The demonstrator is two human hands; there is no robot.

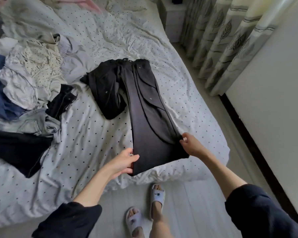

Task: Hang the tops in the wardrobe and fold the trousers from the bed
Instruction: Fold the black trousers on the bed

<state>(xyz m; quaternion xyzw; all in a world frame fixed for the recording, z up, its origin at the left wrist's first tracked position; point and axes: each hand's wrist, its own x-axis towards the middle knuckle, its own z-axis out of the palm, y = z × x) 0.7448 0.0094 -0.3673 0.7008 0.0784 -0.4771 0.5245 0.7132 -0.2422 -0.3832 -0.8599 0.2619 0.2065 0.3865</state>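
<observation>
A pair of black trousers [144,107] lies stretched out on the dotted white bed [93,143], waistband at the far end. One leg runs straight toward me; the other is bunched up at the left. My left hand [123,162] grips the left corner of the straight leg's hem. My right hand [191,145] pinches the right corner of the same hem. The hem end is lifted slightly off the sheet near the bed's front edge.
A heap of clothes [26,83] covers the bed's left side: pale tops, a blue garment, light jeans [27,124], dark pieces [15,150]. Leaf-patterned curtains [227,42] and a white wall stand at the right. A nightstand [174,19] is at the far end. My slippered feet stand on the floor.
</observation>
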